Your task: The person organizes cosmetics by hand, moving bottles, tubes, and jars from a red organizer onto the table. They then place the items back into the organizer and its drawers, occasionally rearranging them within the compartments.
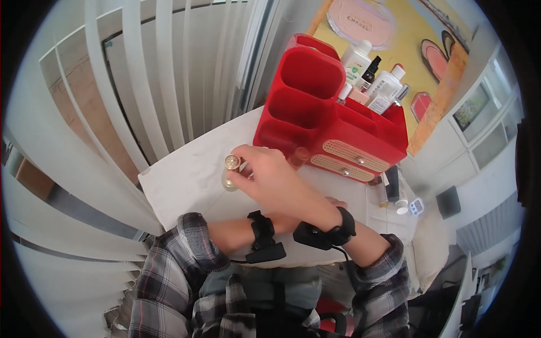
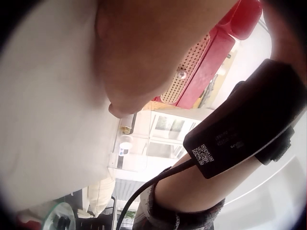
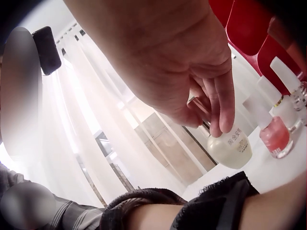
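My right hand point(image 1: 270, 174) reaches across over the left arm and pinches a small round bottle point(image 3: 230, 148) by its gold cap point(image 1: 232, 162). Pale, creamy liquid and printed characters show on the bottle, at the white tabletop's left part. Close by in the right wrist view stand a pink nail polish bottle point(image 3: 276, 136), a white-capped bottle point(image 3: 271, 91) and a clear one with specks point(image 3: 300, 93). My left hand point(image 2: 136, 72) rests on the table, mostly hidden under the right forearm in the head view; only its fingers point(image 1: 338, 203) show past it.
Behind the right hand stands a red organizer point(image 1: 338, 127) with deep compartments and two woven-front drawers, holding several bottles. A red-brown translucent object point(image 1: 298, 158) is before it. Tubes point(image 1: 401, 204) and a small timer point(image 1: 416, 206) lie at the right. Blinds point(image 1: 129, 73) border the left.
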Demonstrator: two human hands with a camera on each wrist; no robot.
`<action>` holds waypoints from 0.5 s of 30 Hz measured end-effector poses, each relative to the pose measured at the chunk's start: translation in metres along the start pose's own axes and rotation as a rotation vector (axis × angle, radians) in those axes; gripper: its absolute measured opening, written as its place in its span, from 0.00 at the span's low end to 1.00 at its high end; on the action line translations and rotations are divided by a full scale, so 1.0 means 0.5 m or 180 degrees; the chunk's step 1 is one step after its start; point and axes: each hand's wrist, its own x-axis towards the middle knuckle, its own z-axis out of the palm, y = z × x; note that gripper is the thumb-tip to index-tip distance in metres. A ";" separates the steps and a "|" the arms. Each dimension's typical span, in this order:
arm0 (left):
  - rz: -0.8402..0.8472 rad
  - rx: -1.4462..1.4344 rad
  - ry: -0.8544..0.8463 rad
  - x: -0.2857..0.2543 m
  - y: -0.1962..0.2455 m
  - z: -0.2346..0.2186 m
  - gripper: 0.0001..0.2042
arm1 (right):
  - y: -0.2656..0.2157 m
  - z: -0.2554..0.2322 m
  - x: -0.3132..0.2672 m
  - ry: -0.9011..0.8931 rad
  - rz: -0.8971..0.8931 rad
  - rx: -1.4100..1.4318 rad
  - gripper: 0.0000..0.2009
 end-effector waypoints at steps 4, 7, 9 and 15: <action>0.0086 0.0079 -0.0176 0.007 -0.047 0.007 0.25 | 0.022 0.019 -0.004 -0.0303 0.0071 -0.0319 0.12; 0.0163 0.0249 -0.0152 0.010 -0.093 0.028 0.26 | 0.019 0.022 -0.004 -0.0350 0.0101 -0.0326 0.12; 0.0076 0.0020 -0.0070 0.011 -0.092 0.031 0.25 | 0.018 0.018 -0.005 -0.0431 0.0173 -0.0240 0.12; -0.0126 0.0645 0.0037 0.013 -0.028 0.024 0.24 | -0.024 -0.081 -0.020 0.0461 -0.0311 -0.0129 0.11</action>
